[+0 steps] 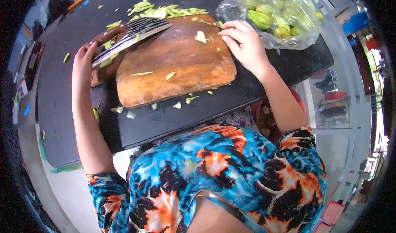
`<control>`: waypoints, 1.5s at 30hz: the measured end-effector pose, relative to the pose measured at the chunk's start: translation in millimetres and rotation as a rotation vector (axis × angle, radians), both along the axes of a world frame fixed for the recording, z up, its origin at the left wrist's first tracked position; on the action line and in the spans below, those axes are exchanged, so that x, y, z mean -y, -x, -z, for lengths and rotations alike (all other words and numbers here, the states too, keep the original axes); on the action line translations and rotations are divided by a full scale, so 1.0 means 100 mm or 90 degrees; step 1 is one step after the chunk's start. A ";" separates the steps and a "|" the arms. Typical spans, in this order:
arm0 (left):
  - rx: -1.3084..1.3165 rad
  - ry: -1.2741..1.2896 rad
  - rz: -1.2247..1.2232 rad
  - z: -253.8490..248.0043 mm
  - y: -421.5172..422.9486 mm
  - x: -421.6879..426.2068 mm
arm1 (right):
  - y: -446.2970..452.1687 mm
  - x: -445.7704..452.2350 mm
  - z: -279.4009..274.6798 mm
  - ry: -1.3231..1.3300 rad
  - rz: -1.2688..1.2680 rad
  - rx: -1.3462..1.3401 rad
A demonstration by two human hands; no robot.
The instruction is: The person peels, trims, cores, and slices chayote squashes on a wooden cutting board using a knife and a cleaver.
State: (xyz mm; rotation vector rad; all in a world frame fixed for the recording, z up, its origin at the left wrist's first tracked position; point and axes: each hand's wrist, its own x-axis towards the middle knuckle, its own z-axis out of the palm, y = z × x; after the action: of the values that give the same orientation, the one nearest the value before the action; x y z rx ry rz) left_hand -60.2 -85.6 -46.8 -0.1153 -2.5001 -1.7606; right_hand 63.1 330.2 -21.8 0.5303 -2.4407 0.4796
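A thick wooden cutting board lies on a black tabletop. My left hand, at the board's left side, is closed round one end of a broad knife. The blade, streaked dark and bright, reaches over the board's far left corner, and pale green scraps lie along it. At the board's right edge, my right hand has its fingers stretched out and apart, with the tips at the wood. Close to those fingertips is a small pale piece. Thin green slices are heaped just beyond the board.
A clear plastic bag of green ribbed vegetables, resembling chayotes, stands right of the board. Small scraps are scattered along the near side of the board. Below the table's front edge, a red container partly shows. Glass-fronted shelving stands at right.
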 end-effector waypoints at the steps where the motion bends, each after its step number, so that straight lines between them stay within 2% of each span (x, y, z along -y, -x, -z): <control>1: 0.036 -0.007 -0.031 -0.05 -0.01 0.04 | 0.00 -0.08 -0.02 -0.018 0.022 -0.022; 4: -0.014 -0.096 -0.018 -0.06 -0.12 -0.02 | 0.07 -0.56 -0.08 0.016 0.137 0.056; 6: 0.010 -0.175 0.024 -0.07 -0.17 -0.05 | 0.27 -0.92 -0.02 0.029 0.218 0.033; 9: 0.059 -0.250 0.059 -0.01 -0.14 -0.11 | 0.77 -1.38 0.05 -0.124 0.308 0.222; 11: 0.110 -0.196 0.084 -0.10 -0.11 -0.16 | 0.96 -1.46 0.05 -0.289 0.372 0.280; 14: 0.172 -0.108 0.171 -0.31 -0.18 -0.33 | 1.05 -1.60 0.08 -0.316 0.432 0.404; 16: 0.203 -0.028 0.245 -0.44 -0.26 -0.43 | 1.01 -1.65 0.07 -0.268 0.449 0.372; 18: 0.221 -0.010 0.231 -0.55 -0.34 -0.50 | 0.99 -1.65 0.01 -0.226 0.464 0.377; 21: 0.241 -0.071 0.208 -0.42 -0.37 -0.57 | 0.77 -1.83 0.00 0.161 0.311 0.279; 22: 0.230 -0.105 0.204 -0.43 -0.34 -0.54 | 0.65 -1.68 -0.16 0.408 0.203 0.328; 24: 0.221 -0.173 0.194 -0.35 -0.35 -0.47 | 0.34 -1.19 -0.49 0.899 -0.032 0.410; 26: 0.249 -0.232 0.149 -0.43 -0.41 -0.51 | 0.25 -0.97 -0.42 1.142 -0.343 0.434; 27: 0.250 -0.230 0.176 -0.40 -0.39 -0.46 | 0.24 -0.87 -0.40 1.252 -0.513 0.433; 28: 0.250 -0.227 0.203 -0.38 -0.38 -0.43 | 0.26 -0.75 -0.37 1.275 -0.538 0.442; 30: 0.247 -0.298 0.157 -0.40 -0.45 -0.53 | 0.30 -0.47 -0.31 1.323 -0.594 0.461; 31: 0.243 -0.334 0.132 -0.41 -0.47 -0.57 | 0.32 -0.34 -0.33 1.341 -0.532 0.471; 34: 0.228 -0.405 0.211 -0.29 -0.43 -0.55 | 0.36 -0.20 -0.28 1.367 -0.513 0.517; 35: 0.232 -0.423 0.215 -0.30 -0.40 -0.45 | 0.42 -0.10 -0.27 1.353 -0.608 0.547; 38: 0.224 -0.499 0.199 -0.35 -0.48 -0.55 | 0.45 -0.10 -0.19 1.408 -0.578 0.502; 41: 0.211 -0.515 0.196 -0.34 -0.49 -0.55 | 0.58 -0.13 0.04 1.529 -0.436 0.348; 44: 0.217 -0.531 0.148 -0.43 -0.57 -0.64 | 0.51 -0.18 0.00 1.521 -0.373 0.436; 45: 0.224 -0.534 0.123 -0.44 -0.60 -0.66 | 0.49 -0.21 0.00 1.478 -0.431 0.471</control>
State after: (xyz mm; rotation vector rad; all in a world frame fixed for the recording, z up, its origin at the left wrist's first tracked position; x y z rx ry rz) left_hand -0.2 -19.2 -3.2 0.0151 -1.7304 -2.9544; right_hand 13.9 351.1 -22.3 -0.0460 -0.4830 3.1820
